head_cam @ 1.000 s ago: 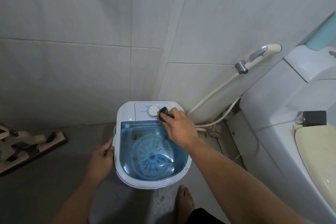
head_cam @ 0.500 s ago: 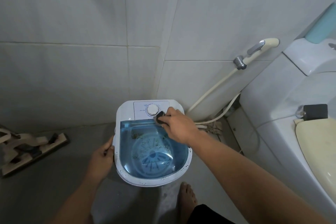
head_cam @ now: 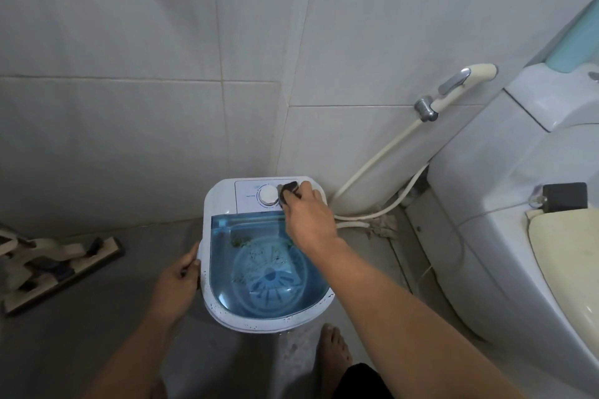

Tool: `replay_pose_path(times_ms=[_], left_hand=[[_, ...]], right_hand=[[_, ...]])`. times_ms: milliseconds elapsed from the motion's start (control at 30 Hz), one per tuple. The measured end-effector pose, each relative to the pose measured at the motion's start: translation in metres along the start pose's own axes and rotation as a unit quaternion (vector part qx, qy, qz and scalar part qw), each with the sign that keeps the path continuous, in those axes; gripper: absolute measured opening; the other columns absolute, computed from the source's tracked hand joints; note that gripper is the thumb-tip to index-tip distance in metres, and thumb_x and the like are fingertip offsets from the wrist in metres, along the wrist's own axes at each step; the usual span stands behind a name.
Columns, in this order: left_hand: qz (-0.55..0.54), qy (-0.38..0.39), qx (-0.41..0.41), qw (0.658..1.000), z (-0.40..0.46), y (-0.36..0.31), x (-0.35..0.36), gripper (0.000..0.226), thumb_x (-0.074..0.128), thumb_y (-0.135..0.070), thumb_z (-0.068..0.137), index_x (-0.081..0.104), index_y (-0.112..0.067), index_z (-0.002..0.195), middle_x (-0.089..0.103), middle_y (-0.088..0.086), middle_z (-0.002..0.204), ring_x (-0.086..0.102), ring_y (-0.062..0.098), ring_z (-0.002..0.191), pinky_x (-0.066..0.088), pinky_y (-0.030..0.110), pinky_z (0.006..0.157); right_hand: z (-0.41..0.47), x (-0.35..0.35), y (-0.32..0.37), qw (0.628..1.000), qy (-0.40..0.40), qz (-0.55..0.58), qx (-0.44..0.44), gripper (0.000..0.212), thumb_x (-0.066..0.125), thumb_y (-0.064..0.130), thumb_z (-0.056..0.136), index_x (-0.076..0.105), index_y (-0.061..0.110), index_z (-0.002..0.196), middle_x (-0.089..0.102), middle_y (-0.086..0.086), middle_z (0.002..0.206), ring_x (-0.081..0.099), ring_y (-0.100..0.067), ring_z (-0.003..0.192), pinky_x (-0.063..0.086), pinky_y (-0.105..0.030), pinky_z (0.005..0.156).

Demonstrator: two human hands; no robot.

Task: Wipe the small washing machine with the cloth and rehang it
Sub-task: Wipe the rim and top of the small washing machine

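A small white washing machine (head_cam: 220, 201) with a clear blue lid stands on the grey floor in the wall corner. Its white round dial (head_cam: 268, 195) sits on the back control panel. My right hand (head_cam: 309, 217) holds a small dark cloth (head_cam: 287, 192) pressed on the panel just right of the dial. My left hand (head_cam: 177, 282) grips the machine's left rim, fingers curled over the edge. Dark specks dot the front rim and greenish bits lie under the lid.
A white toilet (head_cam: 505, 236) with a cream seat stands to the right, a black block (head_cam: 564, 196) on it. A bidet sprayer (head_cam: 453, 87) and hose hang on the tiled wall. A wooden rack (head_cam: 48, 266) lies at left. My bare foot (head_cam: 334, 353) stands below the machine.
My right hand with the cloth slid toward the lid's back edge, then back up the panel beside the dial. The left hand has kept its hold on the rim.
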State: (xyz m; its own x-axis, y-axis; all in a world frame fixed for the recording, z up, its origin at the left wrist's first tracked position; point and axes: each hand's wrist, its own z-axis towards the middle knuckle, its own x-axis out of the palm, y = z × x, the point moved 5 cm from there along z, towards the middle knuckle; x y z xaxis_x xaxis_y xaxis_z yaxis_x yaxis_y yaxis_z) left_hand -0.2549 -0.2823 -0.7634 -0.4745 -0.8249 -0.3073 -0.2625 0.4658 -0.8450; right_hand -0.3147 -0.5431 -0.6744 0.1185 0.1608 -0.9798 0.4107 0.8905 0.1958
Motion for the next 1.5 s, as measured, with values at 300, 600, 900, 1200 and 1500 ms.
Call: replay_pose_path(times_ms=[300, 600, 900, 1200, 1500], left_hand=[[0.022, 0.005, -0.006, 1.000, -0.001, -0.002, -0.001, 0.041, 0.048, -0.022, 0.101, 0.052, -0.039, 0.139, 0.069, 0.004, 0.126, 0.067, 0.024, 0.109, 0.048, 0.043, 0.103], [0.011, 0.008, 0.001, 1.000, 0.001, -0.002, -0.002, 0.042, 0.049, -0.018, 0.101, 0.052, -0.036, 0.139, 0.073, 0.005, 0.117, 0.067, 0.018, 0.099, 0.050, 0.046, 0.100], [0.025, 0.025, 0.007, 0.999, -0.001, -0.005, -0.001, 0.042, 0.046, -0.019, 0.102, 0.049, -0.044, 0.135, 0.068, -0.001, 0.124, 0.066, 0.020, 0.109, 0.048, 0.040, 0.102], [0.026, 0.023, -0.006, 0.999, 0.005, 0.000, -0.004, 0.041, 0.047, -0.023, 0.101, 0.053, -0.046, 0.135, 0.072, 0.002, 0.117, 0.068, 0.022, 0.105, 0.050, 0.047, 0.101], [-0.009, 0.010, 0.003, 1.000, -0.002, -0.008, 0.000, 0.042, 0.046, -0.011, 0.102, 0.051, -0.028, 0.140, 0.070, 0.004, 0.106, 0.060, 0.018, 0.088, 0.050, 0.040, 0.094]], right_hand=[[0.024, -0.031, -0.014, 0.984, 0.107, -0.113, -0.082, 0.032, 0.052, 0.017, 0.097, 0.061, 0.024, 0.128, 0.045, -0.008, 0.121, 0.050, -0.030, 0.109, 0.040, -0.036, 0.075], [-0.003, -0.019, 0.004, 0.954, 0.147, -0.170, -0.199, 0.041, 0.057, 0.016, 0.092, 0.058, 0.022, 0.132, 0.046, -0.010, 0.122, 0.050, -0.030, 0.105, 0.047, -0.040, 0.075], [0.054, -0.042, -0.069, 0.998, 0.064, 0.004, 0.026, 0.035, 0.050, 0.036, 0.101, 0.063, 0.028, 0.133, 0.053, -0.014, 0.111, 0.061, -0.037, 0.097, 0.054, -0.042, 0.082], [0.007, 0.002, -0.082, 0.967, -0.008, 0.221, 0.128, 0.041, 0.058, 0.033, 0.100, 0.060, 0.021, 0.140, 0.054, -0.005, 0.121, 0.059, -0.018, 0.107, 0.044, -0.027, 0.103], [-0.054, 0.008, -0.091, 0.970, -0.021, 0.200, 0.140, 0.039, 0.059, 0.030, 0.100, 0.062, 0.022, 0.138, 0.057, -0.004, 0.115, 0.060, -0.021, 0.105, 0.045, -0.025, 0.093]])
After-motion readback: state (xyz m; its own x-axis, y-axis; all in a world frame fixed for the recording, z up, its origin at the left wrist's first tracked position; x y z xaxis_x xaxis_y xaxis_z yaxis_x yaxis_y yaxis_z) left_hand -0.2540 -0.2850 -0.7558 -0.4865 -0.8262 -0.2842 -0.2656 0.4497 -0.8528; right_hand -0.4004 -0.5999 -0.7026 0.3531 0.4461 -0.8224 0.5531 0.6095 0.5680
